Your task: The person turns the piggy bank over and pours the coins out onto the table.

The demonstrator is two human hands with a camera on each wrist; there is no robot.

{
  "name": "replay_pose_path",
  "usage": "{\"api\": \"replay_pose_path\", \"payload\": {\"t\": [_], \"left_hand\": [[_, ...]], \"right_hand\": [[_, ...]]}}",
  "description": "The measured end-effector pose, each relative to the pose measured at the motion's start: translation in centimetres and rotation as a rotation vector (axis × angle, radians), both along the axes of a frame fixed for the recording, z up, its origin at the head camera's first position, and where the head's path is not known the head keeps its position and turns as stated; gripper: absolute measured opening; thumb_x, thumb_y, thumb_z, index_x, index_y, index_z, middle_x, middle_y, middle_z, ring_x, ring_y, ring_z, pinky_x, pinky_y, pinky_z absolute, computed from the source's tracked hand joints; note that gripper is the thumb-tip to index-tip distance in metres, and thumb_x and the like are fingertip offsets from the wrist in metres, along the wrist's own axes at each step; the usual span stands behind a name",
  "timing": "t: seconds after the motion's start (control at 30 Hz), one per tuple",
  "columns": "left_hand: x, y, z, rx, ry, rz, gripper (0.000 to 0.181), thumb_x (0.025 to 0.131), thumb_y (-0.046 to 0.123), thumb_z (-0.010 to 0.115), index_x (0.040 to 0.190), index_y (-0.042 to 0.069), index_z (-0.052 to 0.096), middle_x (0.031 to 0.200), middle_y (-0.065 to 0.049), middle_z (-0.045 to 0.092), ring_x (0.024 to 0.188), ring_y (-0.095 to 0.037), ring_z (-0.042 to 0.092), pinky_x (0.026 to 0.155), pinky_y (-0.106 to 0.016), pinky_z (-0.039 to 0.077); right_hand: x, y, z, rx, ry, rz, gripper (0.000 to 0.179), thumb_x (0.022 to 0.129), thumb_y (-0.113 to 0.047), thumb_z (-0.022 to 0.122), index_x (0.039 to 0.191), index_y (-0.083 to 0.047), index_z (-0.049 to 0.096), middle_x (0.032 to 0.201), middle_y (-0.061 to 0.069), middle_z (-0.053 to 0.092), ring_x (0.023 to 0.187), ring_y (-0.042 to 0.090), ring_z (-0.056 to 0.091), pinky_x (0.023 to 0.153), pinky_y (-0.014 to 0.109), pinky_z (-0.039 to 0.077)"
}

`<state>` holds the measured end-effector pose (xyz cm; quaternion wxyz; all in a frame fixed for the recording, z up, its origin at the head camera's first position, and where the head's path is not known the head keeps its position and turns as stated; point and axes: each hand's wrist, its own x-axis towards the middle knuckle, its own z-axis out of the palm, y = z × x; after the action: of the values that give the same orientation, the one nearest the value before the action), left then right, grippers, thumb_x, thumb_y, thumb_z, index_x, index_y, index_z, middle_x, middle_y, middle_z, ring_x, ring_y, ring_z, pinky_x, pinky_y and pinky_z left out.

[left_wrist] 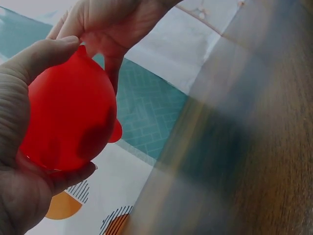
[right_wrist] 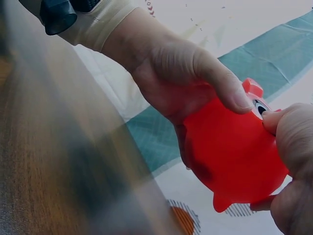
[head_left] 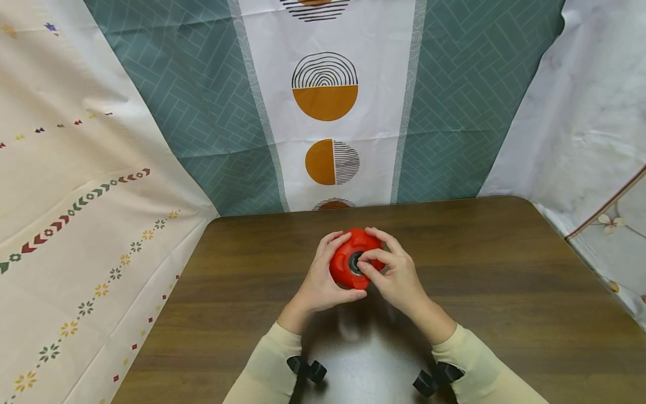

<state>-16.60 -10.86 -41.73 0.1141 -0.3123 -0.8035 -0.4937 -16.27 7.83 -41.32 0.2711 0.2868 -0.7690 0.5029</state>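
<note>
A glossy red rounded figure [head_left: 341,272], shaped like a piggy bank with short stubs, is held up over the table in both hands. Its smooth round body [left_wrist: 73,107] fills much of the left wrist view. My left hand [head_left: 323,283] grips it from the side, thumb at the near edge and fingers round the far side. On the face turned up to the head camera is a dark round ring [head_left: 354,261]. The right hand [head_left: 401,278] has its thumb and index finger pinched at this ring, with another finger on the red rim. Those fingertips partly cover the ring's middle.
The brown wooden table [head_left: 232,314] reaches out to both sides of the hands. A patterned cloth [head_left: 449,106] hangs behind its far edge, with pale cloths [head_left: 75,224] along the left and right. Black straps with small blocks [head_left: 307,368] sit on both sleeved wrists.
</note>
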Motion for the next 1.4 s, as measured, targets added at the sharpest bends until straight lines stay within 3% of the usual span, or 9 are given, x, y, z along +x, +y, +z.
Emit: {"api": "replay_pose_path", "payload": {"t": [0.07, 0.13, 0.2, 0.3, 0.9, 1.0, 1.23, 1.4], "left_hand": [[0.6, 0.1, 0.9, 0.009, -0.011, -0.002, 0.095, 0.064, 0.014, 0.088, 0.144, 0.016, 0.037, 0.146, -0.008, 0.029, 0.130, -0.025, 0.036, 0.097, -0.040, 0.048], [0.6, 0.1, 0.9, 0.015, 0.003, -0.008, 0.095, 0.064, 0.015, 0.088, 0.144, 0.015, 0.038, 0.145, -0.009, 0.030, 0.129, -0.026, 0.036, 0.096, -0.040, 0.048], [0.4, 0.0, 0.7, 0.008, 0.005, -0.006, 0.095, 0.063, 0.017, 0.088, 0.144, 0.019, 0.038, 0.146, -0.007, 0.030, 0.130, -0.024, 0.036, 0.096, -0.038, 0.048], [-0.5, -0.3, -0.6, 0.002, 0.026, -0.006, 0.098, 0.063, 0.024, 0.088, 0.146, 0.027, 0.036, 0.146, 0.000, 0.030, 0.130, -0.019, 0.035, 0.096, -0.036, 0.048], [-0.7, -0.4, -0.9, -0.003, 0.012, -0.032, 0.097, 0.063, 0.024, 0.087, 0.146, 0.026, 0.037, 0.146, 0.001, 0.031, 0.129, -0.018, 0.037, 0.096, -0.036, 0.048], [-0.4, -0.3, -0.4, -0.006, 0.002, -0.028, 0.097, 0.063, 0.019, 0.088, 0.145, 0.024, 0.038, 0.146, 0.000, 0.032, 0.129, -0.018, 0.037, 0.096, -0.035, 0.048], [1.1, 0.1, 1.8, 0.025, 0.006, -0.053, 0.090, 0.063, 0.009, 0.085, 0.142, 0.008, 0.040, 0.143, -0.015, 0.034, 0.127, -0.029, 0.039, 0.095, -0.041, 0.049], [0.1, -0.1, 0.2, -0.002, 0.001, -0.027, 0.094, 0.063, 0.017, 0.087, 0.144, 0.019, 0.039, 0.146, -0.005, 0.032, 0.128, -0.021, 0.038, 0.096, -0.037, 0.048]], "right_hand": [[0.0, 0.1, -0.1, 0.014, 0.004, -0.007, 0.017, 0.076, 0.001, 0.078, 0.084, -0.013, 0.072, 0.133, 0.010, 0.054, 0.125, 0.029, 0.048, 0.072, 0.036, 0.057], [-0.1, 0.1, -0.2, 0.021, 0.012, -0.006, 0.015, 0.078, -0.002, 0.078, 0.085, -0.014, 0.072, 0.134, 0.006, 0.054, 0.128, 0.026, 0.046, 0.077, 0.037, 0.056], [-0.1, 0.1, -0.2, 0.023, 0.021, -0.001, 0.014, 0.079, -0.004, 0.078, 0.085, -0.015, 0.072, 0.134, 0.004, 0.054, 0.130, 0.026, 0.044, 0.079, 0.038, 0.056], [-0.1, 0.1, -0.3, 0.028, 0.034, 0.001, 0.014, 0.079, -0.004, 0.077, 0.086, -0.015, 0.072, 0.133, 0.005, 0.054, 0.130, 0.027, 0.043, 0.080, 0.041, 0.055], [-0.1, 0.3, 0.0, 0.099, 0.078, 0.030, 0.018, 0.077, 0.001, 0.078, 0.088, -0.012, 0.072, 0.134, 0.008, 0.052, 0.130, 0.030, 0.044, 0.085, 0.041, 0.053], [0.0, 0.5, 0.2, 0.114, 0.063, 0.036, 0.016, 0.077, 0.000, 0.078, 0.087, -0.012, 0.072, 0.135, 0.009, 0.051, 0.130, 0.030, 0.043, 0.085, 0.040, 0.053], [0.0, 0.6, 0.3, 0.142, 0.065, 0.038, 0.016, 0.077, -0.001, 0.078, 0.088, -0.012, 0.072, 0.137, 0.008, 0.050, 0.131, 0.029, 0.042, 0.087, 0.041, 0.052], [0.0, 0.6, 0.2, 0.152, 0.098, 0.028, 0.019, 0.076, 0.001, 0.078, 0.088, -0.011, 0.071, 0.137, 0.009, 0.050, 0.131, 0.031, 0.042, 0.086, 0.041, 0.052]]}}
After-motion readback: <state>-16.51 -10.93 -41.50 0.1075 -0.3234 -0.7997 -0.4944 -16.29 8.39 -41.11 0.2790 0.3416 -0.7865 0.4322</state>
